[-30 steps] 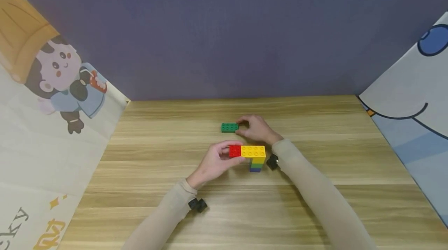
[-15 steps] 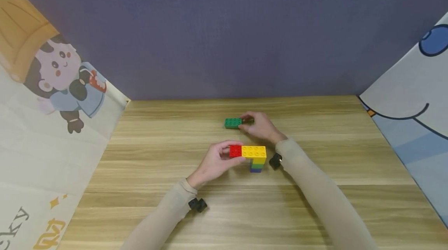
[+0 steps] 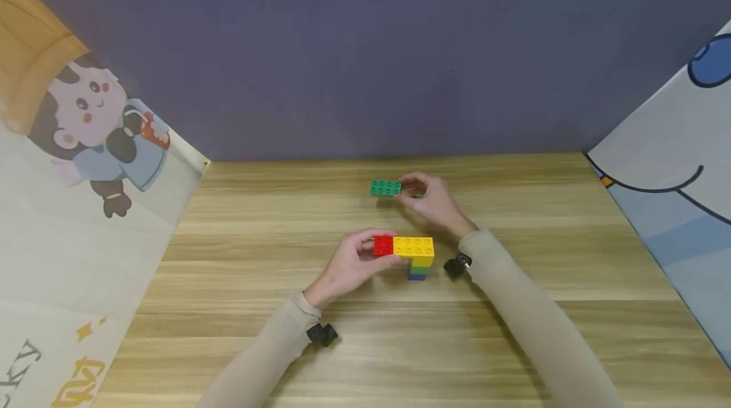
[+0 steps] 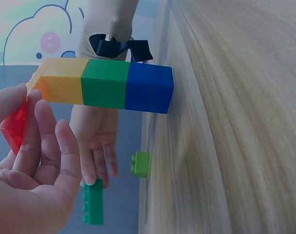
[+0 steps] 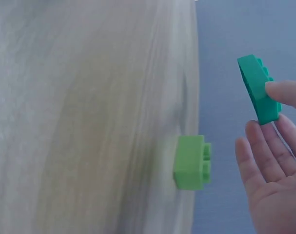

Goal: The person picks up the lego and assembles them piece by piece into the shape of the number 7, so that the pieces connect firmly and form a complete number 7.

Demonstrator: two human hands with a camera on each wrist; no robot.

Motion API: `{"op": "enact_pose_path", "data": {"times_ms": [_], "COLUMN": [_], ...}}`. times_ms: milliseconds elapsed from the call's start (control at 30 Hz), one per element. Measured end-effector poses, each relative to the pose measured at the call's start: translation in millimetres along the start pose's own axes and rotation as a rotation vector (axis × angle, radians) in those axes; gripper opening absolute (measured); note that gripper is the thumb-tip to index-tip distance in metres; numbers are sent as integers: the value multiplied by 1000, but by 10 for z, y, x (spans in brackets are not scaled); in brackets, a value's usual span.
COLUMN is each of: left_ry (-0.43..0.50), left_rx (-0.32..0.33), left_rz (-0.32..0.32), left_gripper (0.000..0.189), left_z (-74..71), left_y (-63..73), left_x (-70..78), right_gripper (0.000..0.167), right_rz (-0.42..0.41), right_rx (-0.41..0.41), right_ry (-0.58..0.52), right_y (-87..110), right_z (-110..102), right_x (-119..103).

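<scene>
My left hand (image 3: 347, 265) pinches a red brick (image 3: 383, 245) at the left end of a long yellow brick (image 3: 414, 247). That yellow brick tops an upright stack; in the left wrist view its yellow block (image 4: 65, 80), green block (image 4: 106, 84) and blue block (image 4: 150, 87) show, blue lowest. Farther back, my right hand (image 3: 438, 205) holds a long green brick (image 3: 385, 188) by its right end, thumb on one side, raised off the table. A small light green brick (image 5: 189, 163) stands on the table below the right hand, mostly covered by it in the head view.
The wood-grain table (image 3: 257, 236) meets a dark blue-grey back wall (image 3: 365, 59). Printed panels with cartoon figures rise along the left and right sides. A small black camera (image 3: 322, 334) is worn at the left wrist, another black camera (image 3: 457, 265) at the right.
My right hand has moved back and slightly right with the long green brick, which has lifted off the table. The left hand and the stack have stayed put.
</scene>
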State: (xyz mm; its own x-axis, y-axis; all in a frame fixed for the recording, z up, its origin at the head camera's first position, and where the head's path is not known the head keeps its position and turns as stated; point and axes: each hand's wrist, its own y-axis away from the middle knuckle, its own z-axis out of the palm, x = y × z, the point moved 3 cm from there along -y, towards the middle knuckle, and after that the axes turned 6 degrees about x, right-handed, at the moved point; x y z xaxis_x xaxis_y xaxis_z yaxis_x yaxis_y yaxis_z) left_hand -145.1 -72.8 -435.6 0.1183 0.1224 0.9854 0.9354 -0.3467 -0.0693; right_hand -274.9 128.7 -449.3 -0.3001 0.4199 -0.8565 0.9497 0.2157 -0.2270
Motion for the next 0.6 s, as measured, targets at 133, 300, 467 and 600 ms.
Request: {"op": "enact_pose_path", "data": {"times_ms": [133,300,467,600], "left_ry": [1,-1,-9,-6], "left_rx": [-2,-1,10,17], "left_rz": [8,17,25,22], "left_gripper": [46,46,45,42], "left_z": [1,0,-3,-1], "left_y": [-8,-10,-7,0], "left_x": [4,7,4,11], "right_gripper": [41,43,42,40], "right_rz": [13,52,54,37], "right_rx": [-4,-16,-26,-46], "right_ry": [-36,-103,-160,-184], "right_y": [40,99,167,247], "right_z": [-47,-77,-94,-106], "right_x": [-78,-180,-281,-342]}}
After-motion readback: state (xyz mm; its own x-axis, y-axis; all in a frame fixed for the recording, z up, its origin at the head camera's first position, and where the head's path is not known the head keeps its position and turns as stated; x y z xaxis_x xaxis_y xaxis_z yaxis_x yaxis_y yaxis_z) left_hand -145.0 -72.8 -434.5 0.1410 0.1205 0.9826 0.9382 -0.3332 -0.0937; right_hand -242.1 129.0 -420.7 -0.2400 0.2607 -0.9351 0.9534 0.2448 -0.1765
